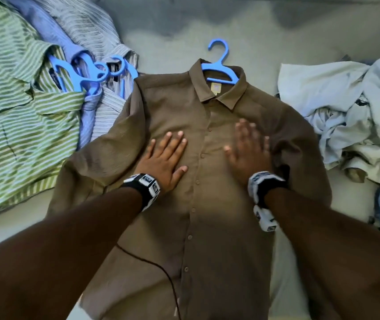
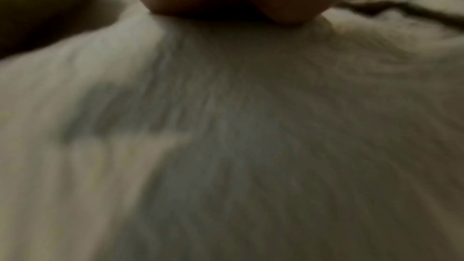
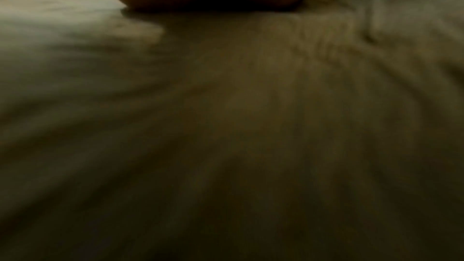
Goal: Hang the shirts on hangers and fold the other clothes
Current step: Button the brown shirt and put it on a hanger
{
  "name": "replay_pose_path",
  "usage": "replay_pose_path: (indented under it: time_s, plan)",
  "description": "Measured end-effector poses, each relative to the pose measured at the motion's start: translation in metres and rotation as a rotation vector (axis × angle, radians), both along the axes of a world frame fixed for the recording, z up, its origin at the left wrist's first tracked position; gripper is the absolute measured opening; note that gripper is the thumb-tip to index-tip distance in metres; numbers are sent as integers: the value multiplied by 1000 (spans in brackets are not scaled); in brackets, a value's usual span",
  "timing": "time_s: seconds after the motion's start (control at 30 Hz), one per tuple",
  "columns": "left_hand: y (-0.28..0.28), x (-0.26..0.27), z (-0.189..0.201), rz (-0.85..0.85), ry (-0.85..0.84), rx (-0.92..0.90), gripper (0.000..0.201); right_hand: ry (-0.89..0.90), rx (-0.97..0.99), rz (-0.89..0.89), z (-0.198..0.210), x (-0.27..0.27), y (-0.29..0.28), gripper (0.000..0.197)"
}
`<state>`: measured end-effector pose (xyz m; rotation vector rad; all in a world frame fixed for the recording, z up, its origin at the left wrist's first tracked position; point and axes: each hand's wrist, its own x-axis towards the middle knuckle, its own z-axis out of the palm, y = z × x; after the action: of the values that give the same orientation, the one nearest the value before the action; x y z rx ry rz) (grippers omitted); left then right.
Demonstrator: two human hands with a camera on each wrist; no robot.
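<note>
brown shirt (image 1: pixel 207 181) lies flat under both your palms. left hand (image 1: pixel 166 155) flat, fingers straight, left of button line. right hand (image 1: pixel 247 148) flat, fingers spread, right of it, blurry. press soft, slide outward to push bumps away. blue hanger (image 1: pixel 220 65) sits in collar, keep it there. hung shirts (image 1: pixel 46 88) wait at left, pale pile (image 1: pixel 345 112) at right.

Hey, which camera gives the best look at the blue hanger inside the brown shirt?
The head view: the blue hanger shows its hook and shoulders at the collar of the brown shirt. Both wrist views show only blurred cloth under the palms, no hanger.
</note>
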<state>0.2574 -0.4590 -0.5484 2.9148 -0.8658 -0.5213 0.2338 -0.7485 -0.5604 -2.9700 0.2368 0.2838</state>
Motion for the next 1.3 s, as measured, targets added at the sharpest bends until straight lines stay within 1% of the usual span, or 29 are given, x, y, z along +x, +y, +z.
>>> replay_pose_path:
  time_s: [0.03,0.07,0.1,0.17,0.23,0.27,0.3,0.33,0.37,0.43,0.47,0.5,0.53,0.57,0.6,0.63,0.67,0.7,0.73,0.77,0.8,0.83,0.87,0.93,0.97,1.03,1.07,1.17,1.3]
  plan:
    - [16,-7,-1,89,-5,14,78,-10,33,-132,-2,2,-13,74]
    - [26,-16,3,151,36,30,80,12,63,-209,1,2,-25,74]
    - [34,-27,11,182,91,37,82,43,87,-236,7,2,-29,74]
    - [47,-55,25,173,226,17,83,96,132,-224,20,-3,-28,76]
    - [78,-86,49,175,322,-126,73,79,186,-235,40,-14,-14,77]
    - [100,-102,63,220,312,-190,64,66,222,-243,52,-23,-3,76]
    - [121,-118,75,312,281,-225,58,70,262,-242,61,-36,7,75]
    - [142,-134,85,452,222,-229,54,78,297,-222,73,-50,18,74]
    - [162,-149,97,637,160,-203,54,82,325,-188,85,-66,30,73]
    - [196,-169,107,1117,81,-99,60,68,343,-133,104,-99,51,68]
    - [214,-175,104,1370,106,-63,64,49,339,-108,110,-115,60,66]
    - [230,-178,103,1603,184,-42,72,25,331,-96,115,-130,68,64]
    - [242,-178,98,1798,282,-97,84,7,336,-91,118,-143,78,62]
    - [252,-179,94,1944,416,-224,89,9,359,-99,119,-154,87,60]
    - [257,-178,91,2059,572,-412,82,18,382,-112,121,-162,97,55]
    - [259,-175,90,2129,675,-618,70,34,406,-128,123,-167,106,50]
    - [263,-173,86,2165,711,-766,59,55,422,-154,123,-172,117,47]
    - [268,-171,82,2158,708,-815,54,98,455,-194,121,-177,127,50]
    - [268,-162,85,2116,677,-813,57,133,498,-251,122,-182,139,60]
    - [272,-155,92,2052,595,-760,62,148,540,-304,122,-186,150,73]
    - [274,-144,105,1965,453,-733,61,147,579,-353,120,-190,158,82]
    - [277,-135,124,1884,302,-710,51,139,609,-393,123,-190,169,81]
    - [280,-128,148,1821,157,-761,36,120,638,-421,126,-188,181,72]
    - [283,-109,203,1641,-80,-966,15,101,665,-438,143,-175,206,49]
    - [287,-100,224,1532,-156,-1049,14,113,671,-456,150,-168,216,41]
    - [313,-80,245,1361,-231,-1177,17,146,672,-487,158,-154,233,37]
    - [327,-69,251,1327,-252,-1211,16,145,669,-481,161,-148,241,37]
    - [381,-37,243,1324,-301,-1250,11,79,672,-461,168,-128,262,35]
    - [433,-4,231,1327,-377,-1091,20,59,702,-404,169,-107,280,36]
